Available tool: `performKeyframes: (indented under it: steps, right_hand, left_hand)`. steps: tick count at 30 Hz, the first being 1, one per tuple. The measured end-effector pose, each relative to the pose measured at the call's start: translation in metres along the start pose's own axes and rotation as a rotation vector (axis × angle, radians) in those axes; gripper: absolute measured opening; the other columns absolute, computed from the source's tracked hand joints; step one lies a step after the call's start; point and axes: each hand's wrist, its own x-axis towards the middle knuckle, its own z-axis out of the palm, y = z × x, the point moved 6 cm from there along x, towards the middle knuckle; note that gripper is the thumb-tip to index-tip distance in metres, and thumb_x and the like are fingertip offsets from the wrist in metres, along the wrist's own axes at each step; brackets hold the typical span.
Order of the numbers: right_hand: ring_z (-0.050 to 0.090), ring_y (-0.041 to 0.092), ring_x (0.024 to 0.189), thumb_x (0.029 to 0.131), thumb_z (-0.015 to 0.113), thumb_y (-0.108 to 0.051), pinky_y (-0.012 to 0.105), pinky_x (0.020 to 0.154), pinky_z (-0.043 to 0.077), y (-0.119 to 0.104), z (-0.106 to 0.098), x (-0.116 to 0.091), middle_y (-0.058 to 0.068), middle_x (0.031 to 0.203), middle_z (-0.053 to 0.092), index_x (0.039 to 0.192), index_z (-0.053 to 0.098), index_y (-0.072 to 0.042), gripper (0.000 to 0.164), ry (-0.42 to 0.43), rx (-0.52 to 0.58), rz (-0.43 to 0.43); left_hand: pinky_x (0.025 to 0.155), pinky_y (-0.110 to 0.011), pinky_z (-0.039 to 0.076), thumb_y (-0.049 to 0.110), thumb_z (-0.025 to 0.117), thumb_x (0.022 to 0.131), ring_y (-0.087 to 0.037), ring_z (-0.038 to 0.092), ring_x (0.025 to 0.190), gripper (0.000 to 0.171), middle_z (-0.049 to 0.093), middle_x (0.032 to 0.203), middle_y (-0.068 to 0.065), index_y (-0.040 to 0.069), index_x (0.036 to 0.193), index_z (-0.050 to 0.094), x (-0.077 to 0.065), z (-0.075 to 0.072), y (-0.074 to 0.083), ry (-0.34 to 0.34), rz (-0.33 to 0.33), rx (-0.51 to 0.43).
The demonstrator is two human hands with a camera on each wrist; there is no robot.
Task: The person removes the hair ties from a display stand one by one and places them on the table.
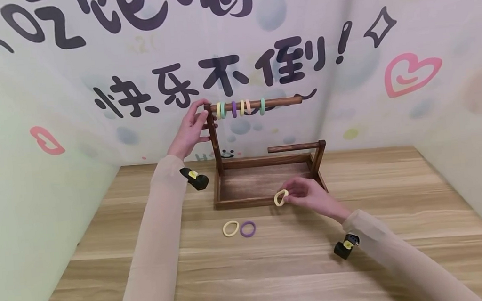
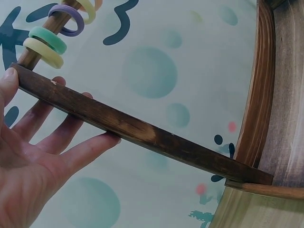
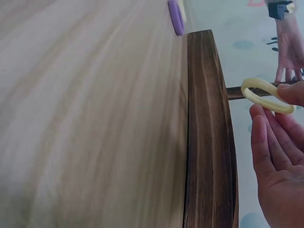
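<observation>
My left hand [image 1: 189, 130] holds the top of the tall post of a dark wooden stand [image 1: 215, 143]. In the left wrist view, the thumb lies at the post's upper end and the fingers [image 2: 90, 149] reach behind it. Several hair ties hang on the stand's upper bar [image 1: 279, 101], among them a purple hair tie [image 2: 71, 28] and a green hair tie [image 2: 50, 40]. Over the tray's front edge, my right hand [image 1: 308, 196] pinches a pale yellow hair tie [image 3: 254, 85] between thumb and fingertips. Another yellow hair tie [image 1: 230, 221] and a purple one lie side by side on the table.
The stand's tray [image 1: 224, 204] sits toward the back of the wood-grain table [image 1: 251, 282]. A shorter, lower bar [image 1: 293, 147] juts inward from its right post. Printed cloth walls [image 1: 349, 123] rise behind and at both sides.
</observation>
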Motion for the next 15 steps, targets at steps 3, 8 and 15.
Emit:
performKeyframes:
  steps: [3, 8, 15]
  right_hand:
    - [0.065, 0.022, 0.094, 0.085, 0.072, 0.000, 0.030, 0.083, 0.052, -0.002, 0.005, 0.000, 0.017, 0.103, 0.067, 0.107, 0.061, 0.007, 0.026, -0.037, -0.006, 0.009]
    - [0.065, 0.022, 0.096, 0.084, 0.071, 0.001, 0.030, 0.084, 0.052, -0.004, 0.015, 0.000, 0.018, 0.103, 0.066, 0.108, 0.060, 0.009, 0.028, -0.085, 0.021, 0.027]
    - [0.064, 0.029, 0.098, 0.085, 0.069, 0.005, 0.029, 0.083, 0.052, -0.001, 0.032, 0.001, 0.021, 0.103, 0.065, 0.107, 0.059, 0.011, 0.025, -0.154, 0.062, 0.013]
  left_hand:
    - [0.085, -0.060, 0.047, 0.030, 0.040, 0.104, -0.036, 0.056, 0.112, 0.032, 0.054, 0.122, -0.020, 0.025, 0.135, 0.040, 0.001, 0.000, 0.000, -0.003, 0.002, 0.010]
    - [0.087, -0.061, 0.046, 0.028, 0.040, 0.104, -0.037, 0.055, 0.113, 0.032, 0.053, 0.124, -0.018, 0.025, 0.136, 0.039, 0.001, -0.001, 0.000, 0.000, -0.008, 0.009]
    - [0.087, -0.060, 0.046, 0.029, 0.040, 0.104, -0.035, 0.056, 0.113, 0.032, 0.053, 0.122, -0.018, 0.026, 0.136, 0.040, 0.001, 0.000, 0.001, 0.000, -0.019, 0.010]
